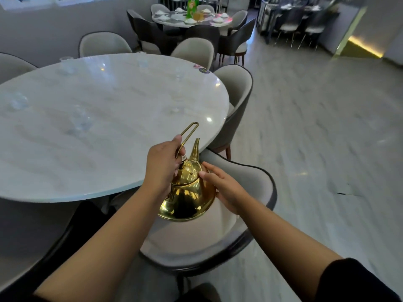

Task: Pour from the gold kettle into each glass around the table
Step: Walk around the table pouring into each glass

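Note:
The gold kettle hangs in the air just off the near right edge of the round white marble table, above a chair seat. My left hand is closed on its thin wire handle. My right hand lies flat against the kettle's right side. The spout points up and away. Several clear glasses stand around the table, blurred: one at the left, one nearer the middle, one at the right, others at the far rim.
Grey upholstered chairs ring the table; one is right under the kettle, another at the table's right. A second laid table with dark chairs stands farther back. Pale floor opens to the right.

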Demonstrator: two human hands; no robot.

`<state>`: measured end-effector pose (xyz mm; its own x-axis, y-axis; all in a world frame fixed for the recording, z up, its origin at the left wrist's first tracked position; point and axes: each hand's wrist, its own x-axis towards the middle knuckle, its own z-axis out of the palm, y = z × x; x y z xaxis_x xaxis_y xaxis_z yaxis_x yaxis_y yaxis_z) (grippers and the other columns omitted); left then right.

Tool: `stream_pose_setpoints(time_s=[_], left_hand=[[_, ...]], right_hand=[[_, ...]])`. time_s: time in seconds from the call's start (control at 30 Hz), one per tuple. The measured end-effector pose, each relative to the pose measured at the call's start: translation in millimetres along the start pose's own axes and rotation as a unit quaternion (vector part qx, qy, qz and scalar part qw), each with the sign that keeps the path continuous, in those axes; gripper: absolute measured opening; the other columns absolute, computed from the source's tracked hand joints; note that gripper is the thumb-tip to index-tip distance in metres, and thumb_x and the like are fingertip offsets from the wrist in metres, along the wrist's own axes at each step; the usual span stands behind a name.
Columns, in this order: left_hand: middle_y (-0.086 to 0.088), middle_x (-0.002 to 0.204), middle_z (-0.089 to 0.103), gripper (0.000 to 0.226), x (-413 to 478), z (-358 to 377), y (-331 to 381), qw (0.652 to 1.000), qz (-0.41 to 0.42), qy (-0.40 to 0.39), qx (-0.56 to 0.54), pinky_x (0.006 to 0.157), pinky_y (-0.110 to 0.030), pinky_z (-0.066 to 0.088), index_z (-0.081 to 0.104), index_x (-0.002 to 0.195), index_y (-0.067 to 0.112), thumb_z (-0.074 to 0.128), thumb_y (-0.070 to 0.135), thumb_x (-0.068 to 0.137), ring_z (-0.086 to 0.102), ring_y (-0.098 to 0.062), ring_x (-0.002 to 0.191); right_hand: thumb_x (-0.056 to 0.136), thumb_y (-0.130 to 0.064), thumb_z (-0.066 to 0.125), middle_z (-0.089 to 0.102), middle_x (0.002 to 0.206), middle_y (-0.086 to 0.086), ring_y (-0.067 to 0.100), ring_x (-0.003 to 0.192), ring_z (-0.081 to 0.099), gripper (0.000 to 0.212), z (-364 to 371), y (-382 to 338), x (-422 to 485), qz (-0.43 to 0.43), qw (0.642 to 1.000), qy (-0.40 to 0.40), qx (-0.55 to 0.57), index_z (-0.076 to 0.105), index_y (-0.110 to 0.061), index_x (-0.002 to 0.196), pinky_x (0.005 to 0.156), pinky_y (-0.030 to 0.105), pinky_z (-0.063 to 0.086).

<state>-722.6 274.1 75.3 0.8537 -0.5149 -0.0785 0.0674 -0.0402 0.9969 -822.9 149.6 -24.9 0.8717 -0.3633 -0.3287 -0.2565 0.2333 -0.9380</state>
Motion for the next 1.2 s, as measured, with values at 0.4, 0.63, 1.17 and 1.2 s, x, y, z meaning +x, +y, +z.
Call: stream_pose_setpoints(time_s=[0.4,0.63,1.17,1.2], left_hand=[[0.01,0.027,0.038,0.045,57,129,-17,0.999,0.009,0.031,0.025,0.032,-0.012,0.028,0.051,0.057,0.012,0.046,0.034,0.096,0.032,-0.005,0.026],[0.008,0.029,0.037,0.046,104,200,-9,0.998,0.01,0.061,0.008,0.032,-0.014,0.027,0.051,0.055,0.013,0.046,0.034,0.096,0.029,-0.005,0.027],[0.008,0.029,0.034,0.048,199,330,18,0.962,-0.002,0.273,-0.026,0.032,-0.015,0.025,0.051,0.053,0.012,0.047,0.034,0.095,0.027,-0.005,0.027],[0.008,0.028,0.033,0.048,203,336,18,0.956,-0.002,0.29,-0.031,0.032,-0.015,0.025,0.05,0.052,0.012,0.047,0.033,0.095,0.026,-0.005,0.027]], right_hand=[[0.076,-0.052,0.07,0.048,0.143,0.007,0.028,0.129,0.045,0.075,-139,-10,57,0.015,1.0,-0.006,-0.023,0.039,-0.034,0.142,0.096,0.035,0.038],[0.071,-0.049,0.074,0.046,0.144,0.007,0.028,0.129,0.046,0.074,-220,-44,105,0.028,0.998,-0.059,-0.023,0.042,-0.037,0.136,0.102,0.037,0.039],[0.066,-0.046,0.079,0.059,0.126,0.002,0.019,0.11,0.062,0.075,-350,-136,228,0.038,0.963,-0.248,-0.093,0.05,-0.031,0.134,0.092,0.033,0.052],[0.065,-0.045,0.079,0.06,0.126,0.002,0.02,0.11,0.062,0.074,-354,-140,237,0.04,0.96,-0.261,-0.092,0.051,-0.031,0.133,0.096,0.037,0.051]])
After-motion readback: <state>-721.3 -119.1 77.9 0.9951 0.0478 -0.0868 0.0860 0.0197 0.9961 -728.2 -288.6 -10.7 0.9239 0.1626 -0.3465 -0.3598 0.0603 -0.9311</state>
